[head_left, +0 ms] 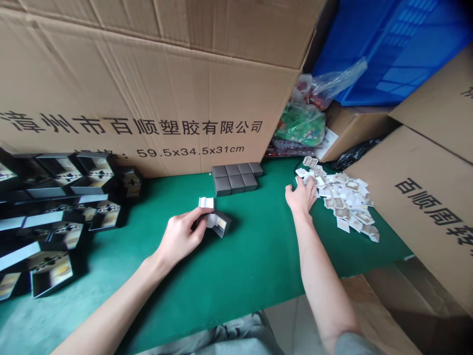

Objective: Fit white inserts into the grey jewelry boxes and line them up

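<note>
My left hand (185,231) is closed around a small dark hinged box (222,226), holding it tilted just above or on the green table. The box stands open, and a pale lining shows inside. A white piece (206,202) sticks up beyond my fingertips; whether it is the lid's lining or a loose insert, I cannot tell. At the right, my right hand (302,196) has its fingers spread over the left edge of a heap of small white inserts (347,195). Its fingertips touch the heap, and nothing shows in its grasp.
Several closed dark boxes (234,178) sit in rows against a large cardboard carton (148,88). Many open dark boxes (53,271) crowd the left side. Behind the heap lie plastic bags (301,123) and a blue crate (391,54). Another carton (424,197) borders the green table (236,276) at right.
</note>
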The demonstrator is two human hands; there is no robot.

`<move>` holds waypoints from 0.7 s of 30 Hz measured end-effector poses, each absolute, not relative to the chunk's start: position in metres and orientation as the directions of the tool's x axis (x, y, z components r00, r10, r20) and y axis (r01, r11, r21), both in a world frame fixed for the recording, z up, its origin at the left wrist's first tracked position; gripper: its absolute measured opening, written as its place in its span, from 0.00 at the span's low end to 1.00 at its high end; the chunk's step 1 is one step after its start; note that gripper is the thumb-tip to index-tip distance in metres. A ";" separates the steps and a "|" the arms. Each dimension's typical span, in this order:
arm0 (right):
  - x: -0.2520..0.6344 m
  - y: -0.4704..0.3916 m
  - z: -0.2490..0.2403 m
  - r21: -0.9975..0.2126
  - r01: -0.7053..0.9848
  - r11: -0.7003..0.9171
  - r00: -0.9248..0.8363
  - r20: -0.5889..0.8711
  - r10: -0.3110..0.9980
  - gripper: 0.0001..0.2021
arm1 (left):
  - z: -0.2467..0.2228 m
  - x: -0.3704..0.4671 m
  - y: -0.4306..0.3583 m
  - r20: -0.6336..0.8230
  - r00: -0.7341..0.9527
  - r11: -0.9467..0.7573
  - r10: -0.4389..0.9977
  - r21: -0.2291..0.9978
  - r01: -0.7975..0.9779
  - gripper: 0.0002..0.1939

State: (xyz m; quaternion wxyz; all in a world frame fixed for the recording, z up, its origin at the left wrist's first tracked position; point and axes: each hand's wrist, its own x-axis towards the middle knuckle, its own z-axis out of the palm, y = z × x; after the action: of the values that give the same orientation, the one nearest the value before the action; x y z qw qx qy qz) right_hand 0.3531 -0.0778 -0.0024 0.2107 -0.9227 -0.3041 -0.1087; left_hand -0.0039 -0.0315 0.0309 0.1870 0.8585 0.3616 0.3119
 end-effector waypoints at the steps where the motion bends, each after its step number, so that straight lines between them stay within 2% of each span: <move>1: 0.355 -0.078 -0.003 -0.326 0.595 -0.735 0.801 0.314 0.509 0.27 | 0.031 -0.004 -0.031 0.401 0.544 -0.670 0.737 0.545 0.504 0.14; 5: 0.363 -0.078 -0.004 -0.314 0.562 -0.765 0.826 0.258 0.501 0.25 | 0.031 -0.005 -0.031 0.410 0.550 -0.680 0.728 0.538 0.498 0.14; 9: 0.368 -0.080 -0.006 -0.311 0.562 -0.766 0.826 0.271 0.495 0.26 | 0.031 -0.005 -0.031 0.423 0.550 -0.688 0.720 0.537 0.489 0.13; 12: 0.367 -0.081 -0.007 -0.338 0.591 -0.733 0.804 0.320 0.501 0.25 | 0.030 -0.004 -0.031 0.415 0.547 -0.680 0.727 0.542 0.493 0.13; 17: 0.358 -0.076 -0.006 -0.380 0.727 -0.572 0.683 0.483 0.548 0.21 | 0.031 -0.003 -0.033 0.398 0.555 -0.674 0.730 0.554 0.489 0.14; 21: 0.351 -0.071 -0.006 -0.376 0.736 -0.563 0.675 0.470 0.569 0.21 | 0.032 -0.004 -0.033 0.403 0.545 -0.671 0.735 0.547 0.501 0.13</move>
State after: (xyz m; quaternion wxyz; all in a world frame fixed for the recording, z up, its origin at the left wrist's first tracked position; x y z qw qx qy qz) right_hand 0.3510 -0.0712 -0.0061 0.2803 -0.8712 -0.3744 -0.1494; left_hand -0.0035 -0.0326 0.0321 0.1871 0.8589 0.3596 0.3129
